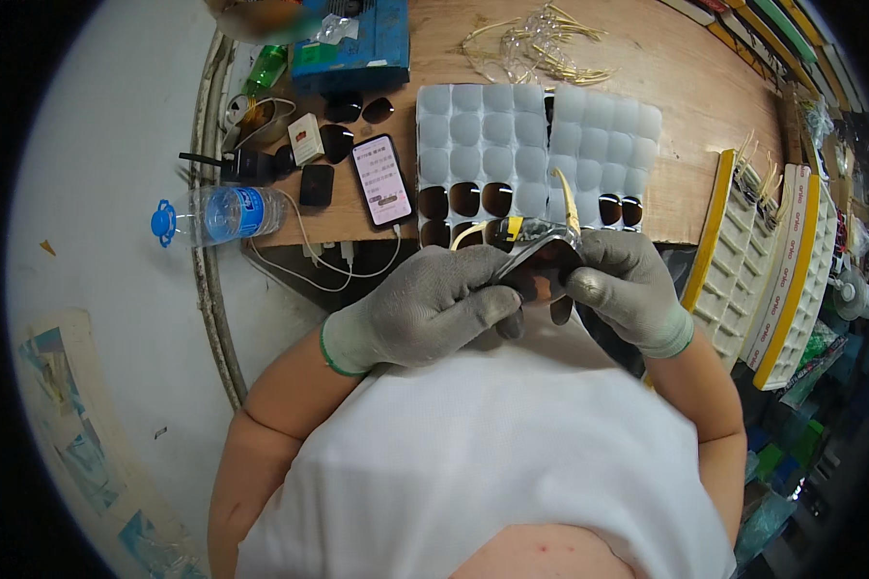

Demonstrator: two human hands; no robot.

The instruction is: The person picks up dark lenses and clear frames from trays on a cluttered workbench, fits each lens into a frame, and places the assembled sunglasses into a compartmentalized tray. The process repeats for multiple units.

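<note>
My left hand (430, 304), in a grey work glove with a green cuff, pinches one side of a pair of sunglasses (548, 241). My right hand (632, 289), gloved the same way, grips the other side with thumb and fingers. The sunglasses have a dark front and pale yellow temples, one of them pointing up and away. They are held in the air just off the table's near edge. Beyond them lies a pale moulded tray (483, 116) with dark lenses (465, 200) in its nearer cups. A second such tray (603, 125) adjoins it, also with dark lenses (620, 209).
Left on the wooden table (434, 43) are a lit phone (382, 180) with a white cable, a water bottle (227, 214), a small carton (306, 140) and a blue box (352, 48). Yellow temples (541, 48) lie heaped behind. Yellow-edged white racks (734, 256) stand right.
</note>
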